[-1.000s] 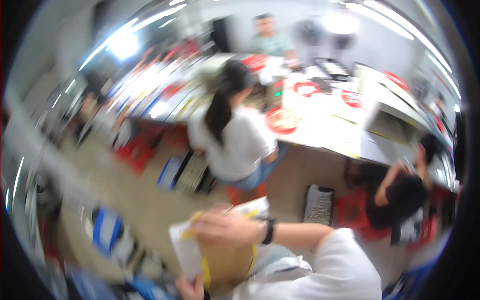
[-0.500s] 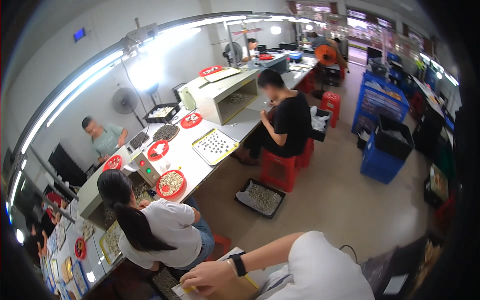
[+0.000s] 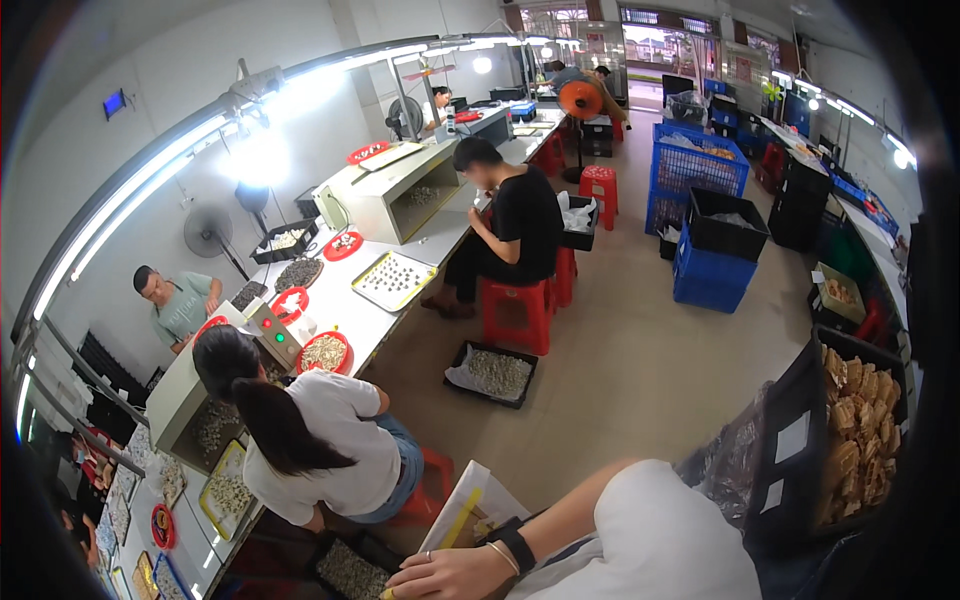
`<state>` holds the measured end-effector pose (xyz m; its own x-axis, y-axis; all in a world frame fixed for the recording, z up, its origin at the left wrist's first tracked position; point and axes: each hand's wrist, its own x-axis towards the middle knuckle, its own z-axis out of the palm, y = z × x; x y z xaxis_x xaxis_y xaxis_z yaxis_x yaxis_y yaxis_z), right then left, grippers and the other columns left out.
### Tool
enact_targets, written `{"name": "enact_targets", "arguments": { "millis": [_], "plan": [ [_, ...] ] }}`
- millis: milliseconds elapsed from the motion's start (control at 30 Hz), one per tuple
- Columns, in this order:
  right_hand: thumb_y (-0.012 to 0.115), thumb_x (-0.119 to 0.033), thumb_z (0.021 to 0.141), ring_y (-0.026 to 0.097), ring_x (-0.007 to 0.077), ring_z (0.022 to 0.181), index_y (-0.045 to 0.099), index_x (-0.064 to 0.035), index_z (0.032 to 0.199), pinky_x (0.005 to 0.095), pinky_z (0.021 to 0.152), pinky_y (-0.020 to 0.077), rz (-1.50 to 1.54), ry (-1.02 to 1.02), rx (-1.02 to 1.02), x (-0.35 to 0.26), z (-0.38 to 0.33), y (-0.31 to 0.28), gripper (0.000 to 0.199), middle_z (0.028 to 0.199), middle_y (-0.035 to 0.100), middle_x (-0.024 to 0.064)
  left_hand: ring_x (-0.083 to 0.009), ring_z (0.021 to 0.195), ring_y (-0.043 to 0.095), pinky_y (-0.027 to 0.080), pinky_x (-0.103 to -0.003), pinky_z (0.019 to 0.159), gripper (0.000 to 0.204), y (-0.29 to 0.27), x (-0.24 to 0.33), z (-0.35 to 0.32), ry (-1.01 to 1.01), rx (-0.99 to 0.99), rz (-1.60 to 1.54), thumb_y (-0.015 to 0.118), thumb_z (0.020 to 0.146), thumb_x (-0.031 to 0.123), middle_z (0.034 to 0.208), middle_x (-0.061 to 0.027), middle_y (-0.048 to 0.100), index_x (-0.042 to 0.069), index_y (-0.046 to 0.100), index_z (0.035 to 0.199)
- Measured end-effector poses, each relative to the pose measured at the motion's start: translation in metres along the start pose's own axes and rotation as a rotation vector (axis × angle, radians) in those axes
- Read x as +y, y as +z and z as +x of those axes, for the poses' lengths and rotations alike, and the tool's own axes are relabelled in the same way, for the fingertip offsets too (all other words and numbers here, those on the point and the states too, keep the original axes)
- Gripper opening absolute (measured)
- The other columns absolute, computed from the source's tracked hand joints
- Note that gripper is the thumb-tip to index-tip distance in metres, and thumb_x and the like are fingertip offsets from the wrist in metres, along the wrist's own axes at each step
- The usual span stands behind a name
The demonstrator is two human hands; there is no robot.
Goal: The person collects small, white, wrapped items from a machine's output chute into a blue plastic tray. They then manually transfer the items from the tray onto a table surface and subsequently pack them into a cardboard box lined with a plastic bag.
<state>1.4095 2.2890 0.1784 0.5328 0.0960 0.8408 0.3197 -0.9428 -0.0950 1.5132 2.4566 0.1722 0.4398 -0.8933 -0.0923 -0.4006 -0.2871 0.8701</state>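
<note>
At the bottom edge, my right hand (image 3: 440, 576) reaches leftward, with a dark band on the wrist and a ring on one finger. Its fingers curl downward over something with a bit of yellow at the fingertips; the frame cuts off the rest. Just beyond the wrist is a tilted white panel with a yellow stripe (image 3: 462, 520), partly hidden by my forearm. Left of the panel, a black tray of small greyish pieces (image 3: 350, 572) sits low beside a seated person's stool. My left hand is out of view.
A person in a white shirt (image 3: 325, 440) sits close by on the left at a long workbench (image 3: 375, 318). Another black tray (image 3: 495, 372) lies on the floor ahead. At right stands a black crate of brown pieces (image 3: 855, 430). Blue crates (image 3: 710, 272) and red stools (image 3: 517, 315) stand farther off.
My view has swung right, so the crate of brown pieces now shows. My right hand sits lower in the picture, and the yellow-striped white panel shows more beyond the wrist.
</note>
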Motion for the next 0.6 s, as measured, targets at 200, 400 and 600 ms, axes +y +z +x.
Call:
{"name": "enact_targets", "arguments": {
  "millis": [200, 400, 600],
  "plan": [
    [0.055, -0.020, 0.079, 0.056, 0.0253, 0.090, 0.060, -0.0078, 0.091, 0.0373, 0.073, 0.0468, 0.143, 0.114, -0.374, 0.003, 0.003, 0.002, 0.017, 0.104, 0.057, 0.0098, -0.0247, 0.056, 0.051, 0.043, -0.036, 0.052, 0.034, -0.001, -0.004, 0.001, 0.007, -0.111, 0.292, 0.052, 0.087, 0.026, 0.071, -0.0215, 0.056, -0.005, 0.054, 0.100],
    [0.056, -0.016, 0.076, 0.054, 0.0227, 0.080, 0.054, -0.0024, 0.086, 0.0322, 0.066, 0.0482, 0.374, 0.077, -0.378, 0.024, 0.002, 0.010, 0.017, 0.096, 0.052, 0.0111, -0.0246, 0.054, 0.050, 0.042, -0.035, 0.049, 0.034, 0.002, -0.006, 0.003, 0.184, 0.052, 0.091, 0.053, 0.087, 0.026, 0.068, -0.0213, 0.055, -0.005, 0.053, 0.101],
    [0.056, -0.011, 0.070, 0.052, 0.0212, 0.076, 0.053, -0.0003, 0.077, 0.0303, 0.064, 0.0480, 0.163, 0.032, -0.446, 0.018, 0.011, 0.022, 0.013, 0.083, 0.049, 0.0088, -0.0246, 0.051, 0.049, 0.041, -0.035, 0.047, 0.034, 0.000, -0.007, 0.003, 0.266, 0.121, 0.038, 0.053, 0.086, 0.026, 0.066, -0.0212, 0.054, -0.004, 0.052, 0.102]
  ]
}}
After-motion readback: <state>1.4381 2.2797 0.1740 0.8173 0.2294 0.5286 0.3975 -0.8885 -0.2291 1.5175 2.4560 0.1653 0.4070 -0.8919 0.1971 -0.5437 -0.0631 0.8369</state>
